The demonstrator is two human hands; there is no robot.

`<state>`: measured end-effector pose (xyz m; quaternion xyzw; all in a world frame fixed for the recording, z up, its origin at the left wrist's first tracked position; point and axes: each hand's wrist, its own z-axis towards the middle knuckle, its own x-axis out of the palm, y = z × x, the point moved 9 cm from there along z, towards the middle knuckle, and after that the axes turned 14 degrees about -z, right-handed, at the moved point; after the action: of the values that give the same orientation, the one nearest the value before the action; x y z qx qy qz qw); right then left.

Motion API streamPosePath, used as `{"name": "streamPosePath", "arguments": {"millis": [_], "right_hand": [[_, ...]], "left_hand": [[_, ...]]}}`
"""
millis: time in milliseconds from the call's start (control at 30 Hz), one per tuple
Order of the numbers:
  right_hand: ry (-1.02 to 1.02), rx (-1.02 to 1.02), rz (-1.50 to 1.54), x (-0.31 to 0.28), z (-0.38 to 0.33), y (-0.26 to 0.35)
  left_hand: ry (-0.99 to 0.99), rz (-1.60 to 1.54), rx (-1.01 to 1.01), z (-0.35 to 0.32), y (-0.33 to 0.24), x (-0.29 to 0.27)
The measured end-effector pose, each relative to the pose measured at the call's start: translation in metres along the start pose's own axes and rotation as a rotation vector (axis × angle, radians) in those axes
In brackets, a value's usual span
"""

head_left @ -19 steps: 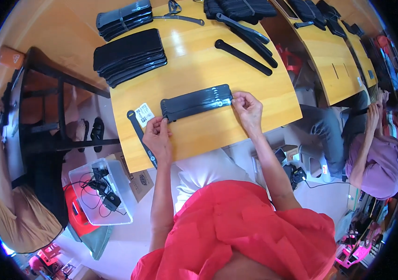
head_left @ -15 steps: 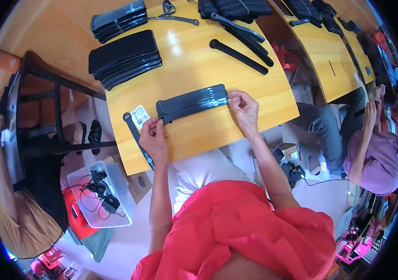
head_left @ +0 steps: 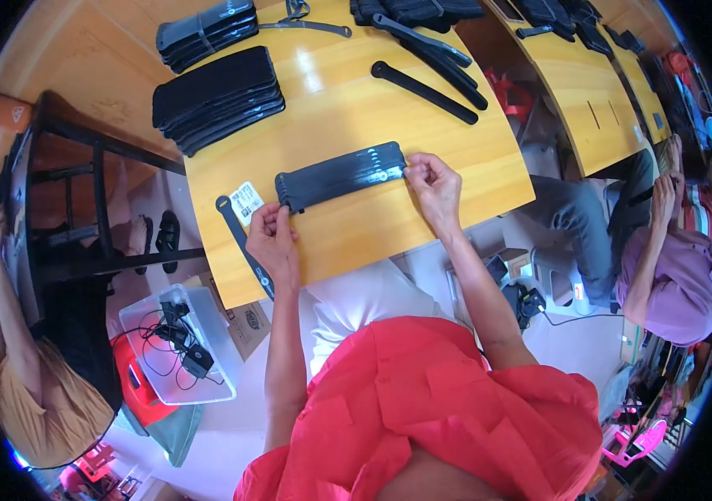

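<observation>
A fanned row of black straps [head_left: 339, 177] lies across the yellow table, their rounded ends overlapping. At its left end, the fingertips of my left hand [head_left: 274, 242] are closed on the near corner. My right hand [head_left: 437, 190] pinches the right end, where pale printing shows on the straps. Beside my left hand lies a single black strap [head_left: 243, 246], slanting down to the table's front edge. A white printed label [head_left: 247, 202] touches or nearly touches that strap; I cannot tell which.
Stacked black straps [head_left: 216, 96] and a banded bundle [head_left: 206, 35] occupy the back left of the table [head_left: 331, 100]. Loose straps [head_left: 424, 92] lie at the back right. A clear bin [head_left: 227, 351] with cables stands on the floor at left. Other people sit at both sides.
The whole view has shifted slightly. Both hands remain at the ends of the strap row, with hardly any movement of their own.
</observation>
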<state>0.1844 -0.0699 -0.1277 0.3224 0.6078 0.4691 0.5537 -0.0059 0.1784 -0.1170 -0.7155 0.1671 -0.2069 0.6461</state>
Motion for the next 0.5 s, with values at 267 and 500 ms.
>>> {"name": "streamPosePath", "arguments": {"millis": [267,500], "right_hand": [[-0.031,0.012,0.026,0.0001,0.0000,0.0017],[-0.032,0.001,0.007,0.0002,0.0005,0.0001]], "left_hand": [[0.002,-0.001,0.006,0.0008,-0.0019,0.0000],[-0.007,0.009,0.024,0.0029,0.0022,-0.0047]]}}
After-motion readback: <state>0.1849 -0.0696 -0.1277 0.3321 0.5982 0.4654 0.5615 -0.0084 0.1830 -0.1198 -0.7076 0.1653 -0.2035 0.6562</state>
